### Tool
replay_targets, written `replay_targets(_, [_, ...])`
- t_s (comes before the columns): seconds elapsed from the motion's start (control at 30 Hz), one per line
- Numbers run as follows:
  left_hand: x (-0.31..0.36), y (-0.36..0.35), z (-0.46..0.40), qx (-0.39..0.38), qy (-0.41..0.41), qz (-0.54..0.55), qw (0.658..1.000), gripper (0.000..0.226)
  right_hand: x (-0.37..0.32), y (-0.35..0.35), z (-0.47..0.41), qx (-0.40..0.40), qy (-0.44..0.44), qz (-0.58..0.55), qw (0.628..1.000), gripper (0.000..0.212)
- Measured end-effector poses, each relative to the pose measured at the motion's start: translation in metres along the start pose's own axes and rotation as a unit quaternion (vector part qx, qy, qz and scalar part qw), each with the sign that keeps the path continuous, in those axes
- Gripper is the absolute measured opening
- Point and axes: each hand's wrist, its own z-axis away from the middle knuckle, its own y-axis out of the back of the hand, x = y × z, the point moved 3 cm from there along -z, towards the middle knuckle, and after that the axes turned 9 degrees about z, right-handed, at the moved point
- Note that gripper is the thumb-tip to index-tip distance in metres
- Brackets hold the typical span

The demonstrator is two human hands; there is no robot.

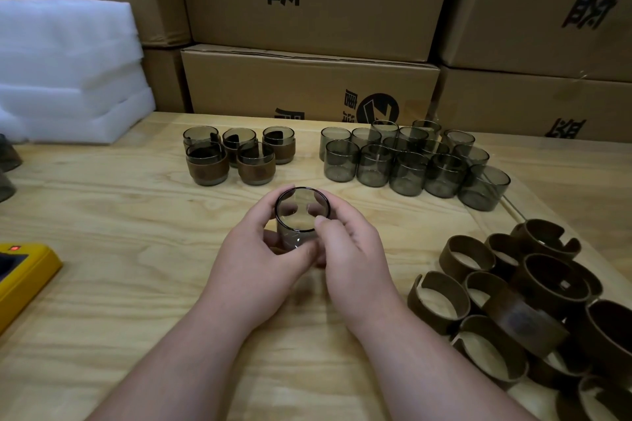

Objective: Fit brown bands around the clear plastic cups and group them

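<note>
Both hands hold one smoky clear cup [302, 215] upright over the middle of the wooden table [136, 215]. My left hand [263, 260] curls round its left side and my right hand [349, 249] wraps its right side, thumb near the rim. I see no band on this cup, though its lower part is hidden by my fingers. Several banded cups [236, 154] stand grouped at the back left. Several bare cups [410, 161] cluster at the back right. A pile of brown bands [519, 304] lies at the right.
Cardboard boxes [307, 79] are stacked along the table's far edge. White foam sheets [68, 72] sit at the back left. A yellow device [20, 270] lies at the left edge, and dark cups [7, 161] show partly at the far left.
</note>
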Motion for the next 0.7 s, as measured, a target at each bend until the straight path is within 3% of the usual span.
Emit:
replay_targets(0.23, [0.0038,-0.0009,0.0003,-0.002,-0.003,-0.001,1.000,0.070,-0.0013,-0.0021,0.0011,0.016,0.010,0.054,0.998,0.037])
replay_targets(0.43, [0.0029,0.0009,0.0015,-0.009,-0.008,-0.016,1.000,0.077,-0.0047,-0.0048,0.0042,0.015,0.005,0.058,0.998,0.054])
replay_targets(0.7, [0.0026,-0.0010,0.0049,-0.039,-0.033,-0.051,0.997,0.082,-0.0024,0.0011,0.0022,0.083,-0.015,0.091,0.992,0.064])
